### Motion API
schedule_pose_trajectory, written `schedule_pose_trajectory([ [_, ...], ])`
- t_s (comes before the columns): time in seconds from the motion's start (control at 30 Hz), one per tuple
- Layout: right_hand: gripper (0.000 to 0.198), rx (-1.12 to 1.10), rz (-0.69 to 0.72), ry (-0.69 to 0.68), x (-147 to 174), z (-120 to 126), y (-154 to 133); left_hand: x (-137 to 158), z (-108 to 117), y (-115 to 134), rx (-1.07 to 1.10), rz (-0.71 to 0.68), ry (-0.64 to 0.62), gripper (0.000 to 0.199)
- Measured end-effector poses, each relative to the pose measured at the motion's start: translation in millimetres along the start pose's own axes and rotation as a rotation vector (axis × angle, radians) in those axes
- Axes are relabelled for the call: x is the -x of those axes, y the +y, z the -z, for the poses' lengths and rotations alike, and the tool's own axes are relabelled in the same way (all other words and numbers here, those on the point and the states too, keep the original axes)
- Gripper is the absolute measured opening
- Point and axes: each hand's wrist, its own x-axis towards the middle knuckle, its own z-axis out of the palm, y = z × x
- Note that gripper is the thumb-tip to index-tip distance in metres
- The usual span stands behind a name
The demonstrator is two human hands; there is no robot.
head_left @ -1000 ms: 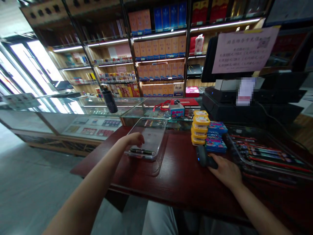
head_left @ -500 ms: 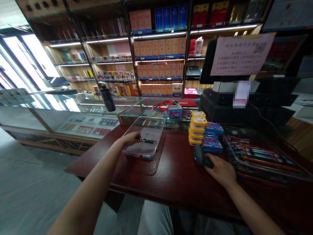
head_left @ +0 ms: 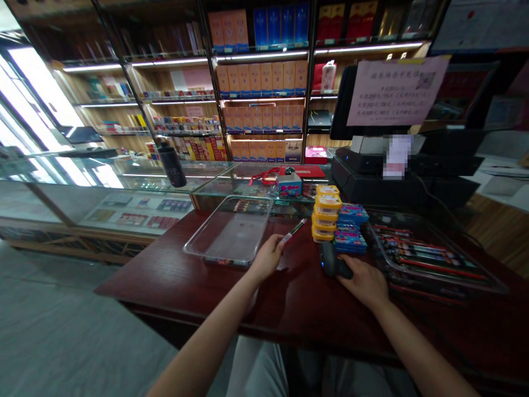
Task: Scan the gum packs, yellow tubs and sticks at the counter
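My left hand (head_left: 268,256) pinches a slim, pen-like stick (head_left: 294,231), dark with red and white parts; its exact kind I cannot make out. It is held above the dark red table, tilted up toward the right. Just left of that hand lies a clear plastic tray (head_left: 231,234). My right hand (head_left: 366,280) is wrapped round the handle of a black barcode scanner (head_left: 330,259), whose head shows a small blue light and stands in front of a stack of yellow-lidded tubs (head_left: 325,212). Blue patterned packs (head_left: 350,234) are piled beside the tubs.
A clear bin (head_left: 425,259) of several long thin sticks stands at the right. Behind are a monitor (head_left: 342,105) with a pink notice, a small printed box (head_left: 289,184) and red cords (head_left: 264,175). A dark bottle (head_left: 171,165) stands on the glass counter (head_left: 210,182).
My left hand has moved right, out from over the clear tray, carrying the stick toward the scanner. The right hand keeps its grip on the scanner. The view has shifted slightly.
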Motion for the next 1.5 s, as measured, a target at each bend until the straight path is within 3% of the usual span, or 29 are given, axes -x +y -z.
schedule_pose_trajectory([
  [0.13,0.039,-0.143,-0.043,-0.078,-2.4,8.4,0.8,6.3,-30.5,-25.6,0.014,0.025,0.047,0.038],
  [0.27,0.043,-0.476,-0.063,-0.246,-7.5,22.2,-5.7,6.8,-34.6,-36.8,-0.033,-0.025,0.060,0.036],
  [0.37,0.045,-0.742,-0.050,-0.293,-8.2,33.3,-15.9,8.4,-36.2,-39.8,-0.059,-0.038,0.056,0.034],
  [0.53,0.053,-1.080,-0.283,-0.548,-2.9,48.7,-33.6,9.8,-39.6,-44.3,-0.064,-0.034,0.067,0.035],
  [0.63,0.054,-1.142,-0.318,-0.606,-1.0,52.5,-40.0,10.0,-39.2,-44.6,-0.065,-0.036,0.075,0.040],
  [0.97,0.041,-1.186,-0.305,-0.581,-1.8,55.2,-45.3,14.1,-33.4,-28.7,-0.045,-0.052,0.009,0.035],
  [1.17,0.045,-1.015,-0.229,-0.524,-4.7,52.7,-41.4,11.1,-36.5,-37.6,-0.081,-0.024,0.041,0.038],
  [1.37,0.039,-0.252,0.029,-0.258,-12.6,40.9,-27.3,10.4,-39.6,-42.4,0.044,-0.047,0.082,0.033],
  [1.5,0.042,-0.007,0.096,-0.171,-10.6,23.8,-16.4,12.3,-37.8,-36.4,0.137,-0.064,0.155,0.025],
])
